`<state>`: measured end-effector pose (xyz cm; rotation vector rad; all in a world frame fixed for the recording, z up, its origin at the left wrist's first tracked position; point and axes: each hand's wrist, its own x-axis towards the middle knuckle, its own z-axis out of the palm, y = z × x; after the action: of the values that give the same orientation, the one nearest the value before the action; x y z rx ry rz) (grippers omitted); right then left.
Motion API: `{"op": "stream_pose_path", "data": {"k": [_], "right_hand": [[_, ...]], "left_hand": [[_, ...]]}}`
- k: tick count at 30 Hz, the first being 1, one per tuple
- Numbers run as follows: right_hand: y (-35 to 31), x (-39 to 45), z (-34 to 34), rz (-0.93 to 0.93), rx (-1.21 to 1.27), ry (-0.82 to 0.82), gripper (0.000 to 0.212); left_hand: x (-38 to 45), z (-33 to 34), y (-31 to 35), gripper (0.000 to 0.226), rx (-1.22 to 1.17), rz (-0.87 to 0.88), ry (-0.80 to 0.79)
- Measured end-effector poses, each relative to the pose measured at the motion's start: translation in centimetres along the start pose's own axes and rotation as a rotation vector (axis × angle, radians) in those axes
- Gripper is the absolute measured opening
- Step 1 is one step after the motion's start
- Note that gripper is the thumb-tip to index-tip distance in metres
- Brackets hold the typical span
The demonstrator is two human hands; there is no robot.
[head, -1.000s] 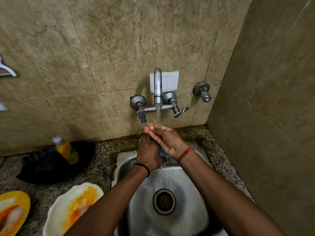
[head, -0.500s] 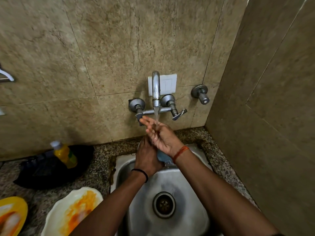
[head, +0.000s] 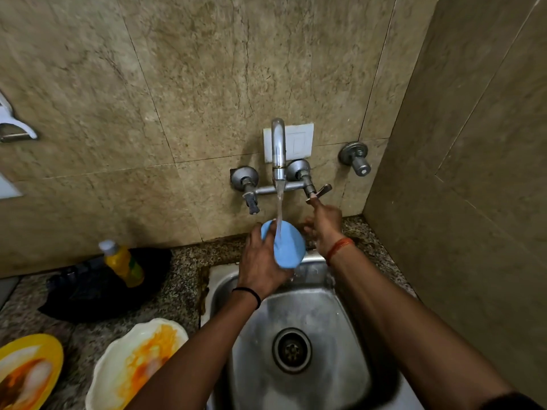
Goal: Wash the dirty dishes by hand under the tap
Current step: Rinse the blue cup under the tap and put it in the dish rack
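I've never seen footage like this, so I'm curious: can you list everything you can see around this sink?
Tap: one, steel, on the wall, water running.
Tap handles: two, steel, either side of the spout.
Wall valve: one, steel, right of the tap.
Switch plate: one, white, behind the spout.
Sink: one, steel, below the tap.
Blue dish: one, under the stream.
White plate: one, orange stains, counter left of the sink.
Yellow plate: one, stained, far left.
Bottle: one, yellow, resting on a black object.
Left hand: holds the blue dish.
Right hand: finger at the right handle.
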<state>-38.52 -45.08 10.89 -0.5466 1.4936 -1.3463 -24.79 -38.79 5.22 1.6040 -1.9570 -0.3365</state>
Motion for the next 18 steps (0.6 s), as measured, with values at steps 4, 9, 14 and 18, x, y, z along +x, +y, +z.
{"op": "stream_pose_path", "data": {"k": [4, 9, 14, 18], "right_hand": [[-0.3, 1.1, -0.6, -0.06, -0.02, -0.086, 0.023], [-0.9, 1.1, -0.3, -0.05, -0.043, -0.156, 0.029], [-1.3, 0.9, -0.5, 0.14, 0.009, -0.219, 0.047], [0.2, 0.6, -0.7, 0.128, -0.004, -0.203, 0.047]], "left_hand": [[-0.2, -0.2, 0.2, 0.113, -0.011, 0.0, 0.003], [-0.3, -0.5, 0.4, 0.112, -0.015, 0.014, 0.032], [-0.4, -0.6, 0.2, 0.114, -0.01, 0.004, 0.04], [-0.5, -0.5, 0.2, 0.114, -0.004, -0.006, 0.04]]}}
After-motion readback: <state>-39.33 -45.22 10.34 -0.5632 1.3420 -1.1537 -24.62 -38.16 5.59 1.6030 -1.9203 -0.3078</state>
